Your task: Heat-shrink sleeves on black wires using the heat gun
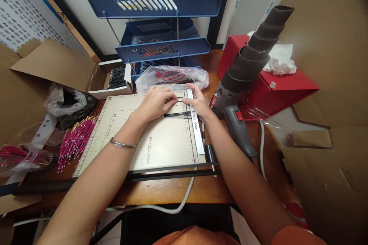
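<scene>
While magenta wires (pixel 77 138) lie heaped at left, a paper cutter (pixel 126 134) spans the table (pixel 161 191), where the left hand (pixel 157 101) pinches a short black strand (pixel 179 101) above its board; just nearer the wearer, more strands (pixel 176 115) reach the white strip (pixel 197 134). The right hand (pixel 199 102) straddles that strip, thumb by the strand's end, its grip on it unclear. Good work here likely means keeping strands straight, side by side and square to the strip
</scene>
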Demonstrator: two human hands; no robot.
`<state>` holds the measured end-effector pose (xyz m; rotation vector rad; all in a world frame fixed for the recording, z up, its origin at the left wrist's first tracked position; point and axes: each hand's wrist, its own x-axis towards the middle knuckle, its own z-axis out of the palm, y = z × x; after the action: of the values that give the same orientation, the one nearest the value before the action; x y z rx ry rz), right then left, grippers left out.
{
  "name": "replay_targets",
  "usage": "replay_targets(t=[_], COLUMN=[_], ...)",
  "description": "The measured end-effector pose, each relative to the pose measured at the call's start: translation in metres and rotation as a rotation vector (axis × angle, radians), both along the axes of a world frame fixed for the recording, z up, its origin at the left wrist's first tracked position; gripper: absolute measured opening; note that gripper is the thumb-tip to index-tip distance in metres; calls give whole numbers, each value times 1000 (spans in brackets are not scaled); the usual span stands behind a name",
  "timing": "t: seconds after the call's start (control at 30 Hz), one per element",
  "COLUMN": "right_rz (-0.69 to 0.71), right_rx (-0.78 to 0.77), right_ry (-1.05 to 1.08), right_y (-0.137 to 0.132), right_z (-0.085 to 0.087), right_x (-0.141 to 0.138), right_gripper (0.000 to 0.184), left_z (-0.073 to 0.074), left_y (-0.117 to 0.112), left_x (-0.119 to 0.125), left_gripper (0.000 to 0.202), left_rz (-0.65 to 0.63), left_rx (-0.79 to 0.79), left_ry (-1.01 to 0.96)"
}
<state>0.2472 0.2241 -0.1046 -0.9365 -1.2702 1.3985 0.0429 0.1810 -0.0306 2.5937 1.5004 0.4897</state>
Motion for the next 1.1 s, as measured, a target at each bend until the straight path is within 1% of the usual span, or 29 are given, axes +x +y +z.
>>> replay_targets(t=[0.13, 0.63, 1.1], right_rz=[-18, -5, 7], right_rx=[-13, -9, 17], right_ry=[-1, 2, 11], right_y=[1, 3, 5], right_z=[-1, -3, -5], right_x=[-1, -1, -1], right_gripper=[69, 73, 71], left_z=[0, 0, 0], left_y=[0, -1, -1], left_x=[1, 2, 7], left_gripper=[19, 14, 18], left_rz=[17, 37, 80], left_rx=[25, 32, 24], left_ry=[27, 28, 44])
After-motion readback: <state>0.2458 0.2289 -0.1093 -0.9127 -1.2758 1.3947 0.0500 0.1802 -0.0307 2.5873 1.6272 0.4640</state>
